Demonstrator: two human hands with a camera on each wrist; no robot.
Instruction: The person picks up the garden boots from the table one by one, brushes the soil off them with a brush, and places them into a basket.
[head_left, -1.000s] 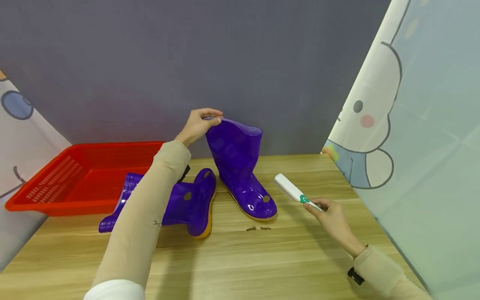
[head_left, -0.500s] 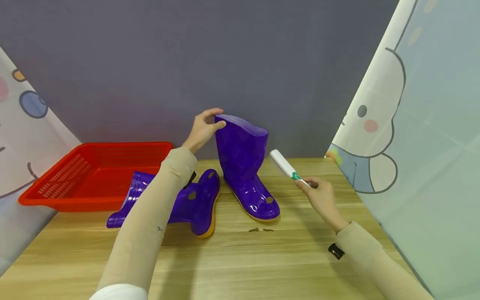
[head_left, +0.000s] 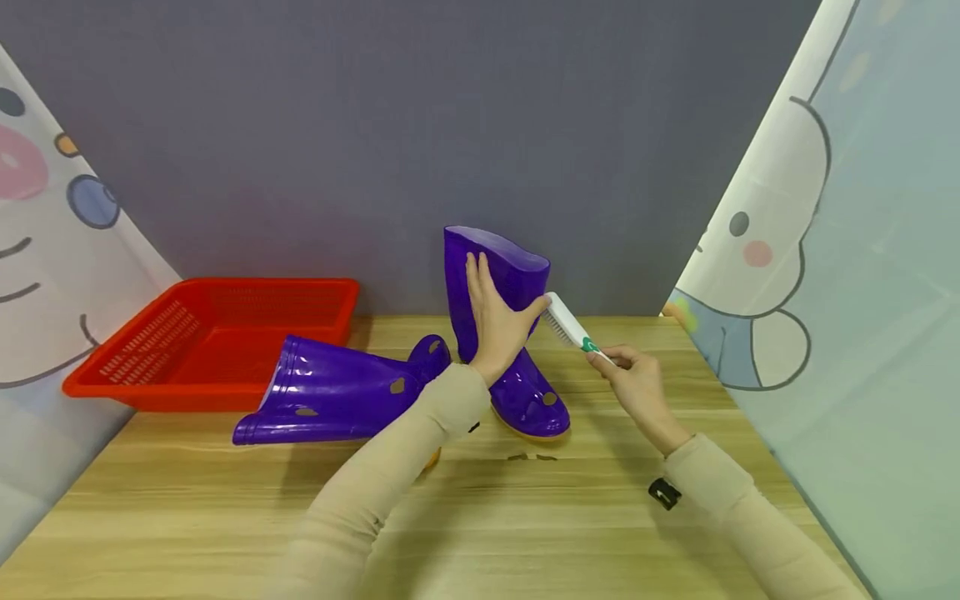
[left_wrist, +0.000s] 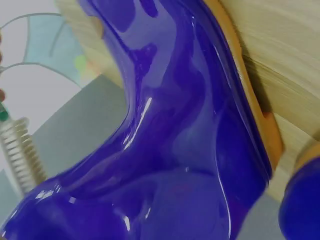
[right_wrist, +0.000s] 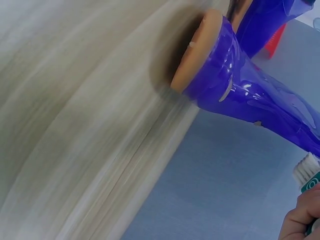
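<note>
A shiny purple rain boot with a yellowish sole stands upright on the wooden table; its shaft opening faces up. My left hand lies against the front of the shaft with fingers straight and thumb spread to the right edge, hiding the ankle. That boot fills most of the left wrist view. My right hand grips the green and white handle of a scrub brush, its pale bristles turned toward the shaft near the left thumb. In the right wrist view the brush shows close to the shaft.
A second purple boot lies on its side at left, its foot partly behind the left forearm. Behind it is a red plastic basket. Two small dark marks show on the table. A grey panel stands at the back.
My left hand has let go of the boot's top rim and moved down and right onto the shaft front. The right hand has brought the brush up and left to the boot.
</note>
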